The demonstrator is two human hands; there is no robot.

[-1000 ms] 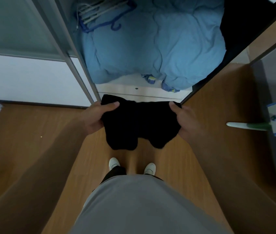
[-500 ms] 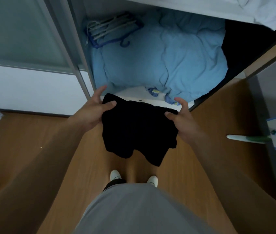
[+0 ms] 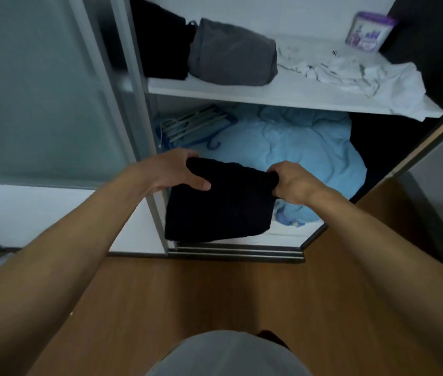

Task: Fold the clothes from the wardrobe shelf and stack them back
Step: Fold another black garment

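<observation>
1. The left hand (image 3: 177,172) grips the upper left corner of the black garment (image 3: 220,204), with the thumb lying across its front and the fingers behind it. The right hand (image 3: 293,183) has its fingers curled round the upper right corner.
2. The garment hangs in the air at the centre of the frame, just in front of the wardrobe's lower compartment. A second ago it was lower, over the wooden floor (image 3: 201,294), with two leg ends dangling. Now it is doubled into a compact, nearly square shape and lifted.
3. The fold looks finished or close to it, so stacking is probably the next step.
4. Behind the garment, the lower compartment holds a crumpled blue duvet (image 3: 282,147), with a bundle of hangers (image 3: 187,126) on its left.
5. The white shelf (image 3: 269,96) across the upper frame has only now come into view. A folded black pile (image 3: 160,42) and a folded grey garment (image 3: 231,55) sit at upper left.
6. To their right lies a white garment (image 3: 350,69), still rumpled and likely next to fold, and a purple tub (image 3: 368,31) stands at upper right.
</observation>
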